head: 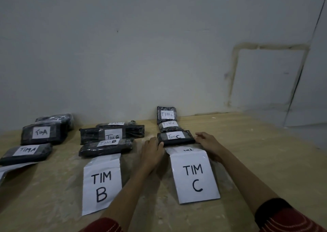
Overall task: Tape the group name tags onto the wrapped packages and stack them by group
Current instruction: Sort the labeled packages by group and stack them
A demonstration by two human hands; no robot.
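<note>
Red sleeves with pale stitched lines
The left sleeve (104,225) is seen at 7 o'clock, the right sleeve (293,221) at 5 o'clock, edged with a black cuff (270,206).

Clearance: R side open.
Bare tabletop (265,152) R of TIM C sign (194,177); wall (123,55) shuts rear; B–C lane taken by left hand (152,150) at front C pkg (177,141).

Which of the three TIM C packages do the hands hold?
The front package, next to the large TIM C sheet; left hand and right hand hold its ends. The other two lie behind it.
</note>
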